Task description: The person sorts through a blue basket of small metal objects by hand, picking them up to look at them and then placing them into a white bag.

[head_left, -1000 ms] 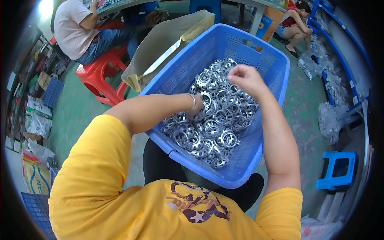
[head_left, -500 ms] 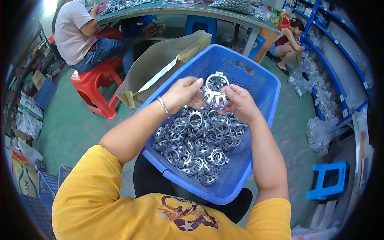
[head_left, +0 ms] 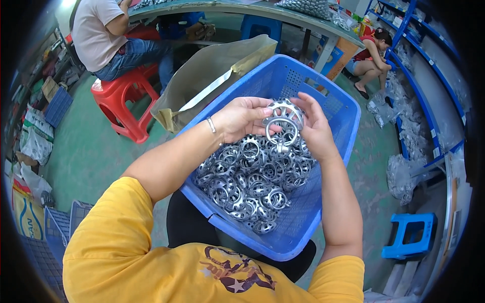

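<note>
Between my two hands is a silvery slotted metal ring part (head_left: 289, 109), domed with cut-out windows and a round hoop hanging at its lower side. My left hand (head_left: 246, 120) pinches its left side, thumb on top and fingers below. Curled round the right side is my right hand (head_left: 317, 125), its fingertips partly behind the part. Directly under both hands, many similar metal ring parts (head_left: 247, 189) lie heaped in a blue plastic basket (head_left: 348, 108) tilted across my lap.
A tan sack (head_left: 202, 70) leans by the basket's far left side. One person sits on a red stool (head_left: 121, 103) at a green-topped table (head_left: 237, 7); another crouches by blue shelves (head_left: 422, 96) at right. A blue stool (head_left: 410, 236) stands on the floor at lower right.
The metal part has been turned over: its hoop faced up before and now hangs low toward me. Both hands have shifted slightly right, and my view has moved a little.
</note>
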